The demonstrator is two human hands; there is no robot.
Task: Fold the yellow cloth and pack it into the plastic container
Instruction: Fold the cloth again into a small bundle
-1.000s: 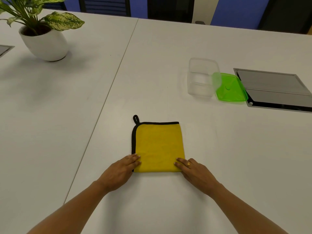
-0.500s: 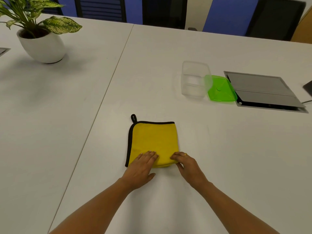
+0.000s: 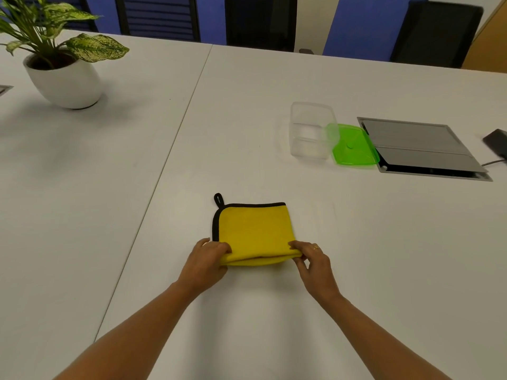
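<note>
Two of your hands pinch the near edge of the yellow cloth: left hand and right hand each grip a corner. Soft, black-trimmed, it lies folded on the counter, loop pointing away. Beyond, the clear plastic container stands empty beside its green lid.
</note>
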